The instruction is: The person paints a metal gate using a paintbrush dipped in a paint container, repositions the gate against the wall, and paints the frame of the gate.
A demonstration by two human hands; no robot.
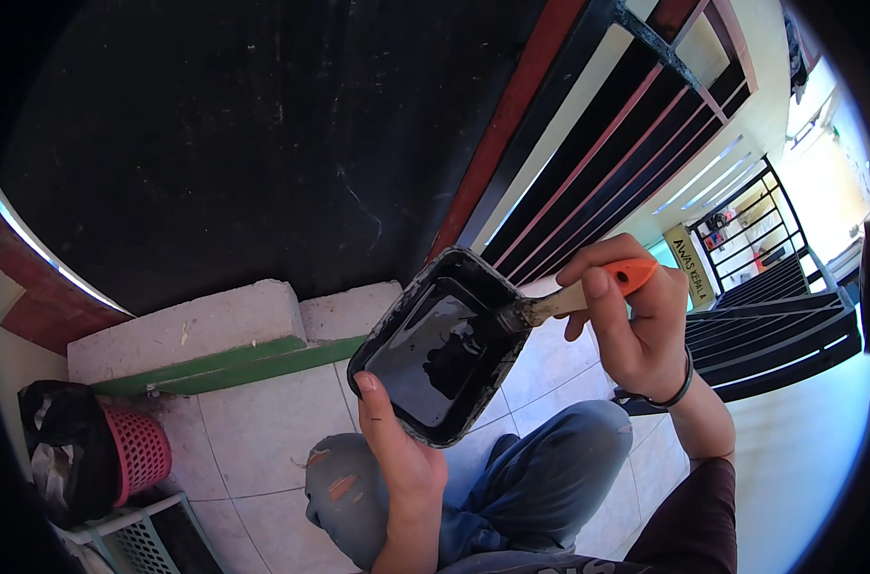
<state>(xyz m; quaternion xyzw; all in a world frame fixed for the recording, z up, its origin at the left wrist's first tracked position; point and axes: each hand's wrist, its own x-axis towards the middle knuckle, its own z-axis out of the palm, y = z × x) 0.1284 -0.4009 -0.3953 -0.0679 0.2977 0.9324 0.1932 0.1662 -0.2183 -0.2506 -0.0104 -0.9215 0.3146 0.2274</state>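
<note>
My left hand [402,450] is closed on the near edge of a black paint tray [360,356], its thumb over the rim and the other fingers hidden beneath. Dark, glossy paint [416,344] lies in the tray. My right hand [636,320] grips a paintbrush [557,304] by its handle, which has an orange end. The bristles reach over the tray's right wall and touch its inner side. Beyond the tray rises a large black panel [244,143] with a reddish-brown edge strip.
Behind the tray is a low whitish ledge [196,323] with a green face. A pink basket [140,450] with a black plastic bag [62,445] stands at the left, above a pale crate [140,545]. Barred metalwork [607,163] and a black rack [780,340] are at the right. My bent knees [559,459] are below.
</note>
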